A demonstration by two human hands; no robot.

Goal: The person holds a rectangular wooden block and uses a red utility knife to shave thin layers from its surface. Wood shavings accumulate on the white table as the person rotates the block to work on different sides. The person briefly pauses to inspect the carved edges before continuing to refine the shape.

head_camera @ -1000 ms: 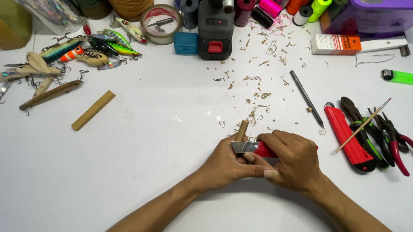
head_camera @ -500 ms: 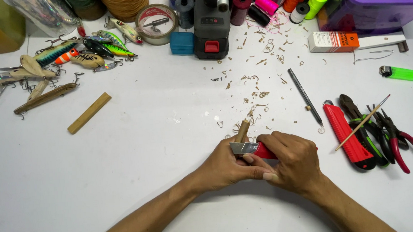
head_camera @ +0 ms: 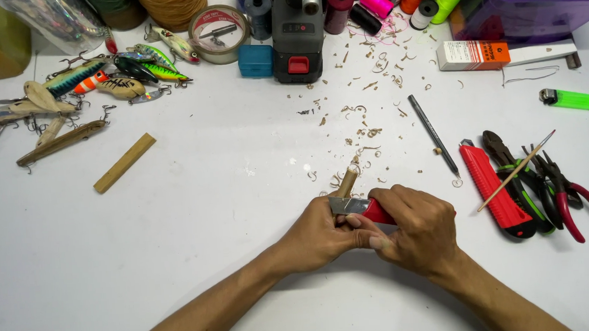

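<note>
Head view, lower centre of the frame: the left hand (head_camera: 319,235) pinches a small wooden stick (head_camera: 347,181), its tip poking up. The right hand (head_camera: 417,226) is clenched round a red-handled knife (head_camera: 360,208) — blade laid across the stick. Wood shavings (head_camera: 366,106) lie above; a red utility cutter (head_camera: 494,191) lies to the right.

Bright, even overhead light; soft shadows; sharp focus; slight edge distortion.

Most of the wooden stick (head_camera: 347,182) under both hands; purple box (head_camera: 536,1) edge-cropped.
</note>
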